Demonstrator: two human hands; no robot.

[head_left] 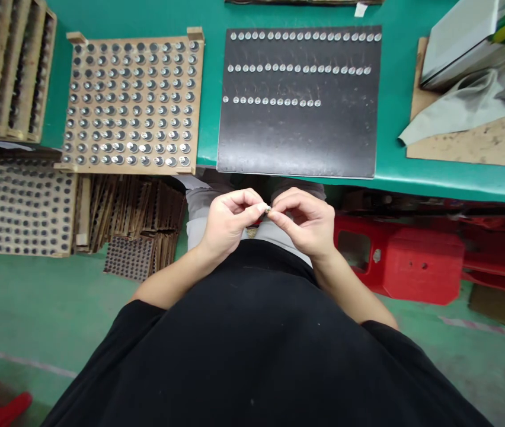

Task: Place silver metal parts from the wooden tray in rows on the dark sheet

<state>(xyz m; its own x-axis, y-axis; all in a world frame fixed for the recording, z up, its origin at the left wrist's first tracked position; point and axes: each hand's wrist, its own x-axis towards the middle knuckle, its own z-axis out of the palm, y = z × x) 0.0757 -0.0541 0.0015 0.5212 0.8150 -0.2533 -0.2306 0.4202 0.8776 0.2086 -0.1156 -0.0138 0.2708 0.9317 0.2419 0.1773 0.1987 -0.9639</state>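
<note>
My left hand [233, 218] and my right hand [304, 218] meet over my lap, below the table's front edge. Between the pinched thumbs and forefingers of both hands is a tiny metallic part [268, 209], too small to name and mostly covered by fingertips. Just beyond the hands lies a black board [297, 139] with three rows of small round silver parts [294, 102], some with thin wires sticking up. To its left, a wooden tray [133, 168] holds many upright dark cylinders with shiny metal tops [144, 148].
Stacked wooden trays [48, 65] fill the table's left end, with more trays [25, 207] below. On the right, a grey cloth [452, 110] and a white box [461, 44] rest on cardboard [475, 148]. A red stool [424, 264] stands below the green table [448, 184].
</note>
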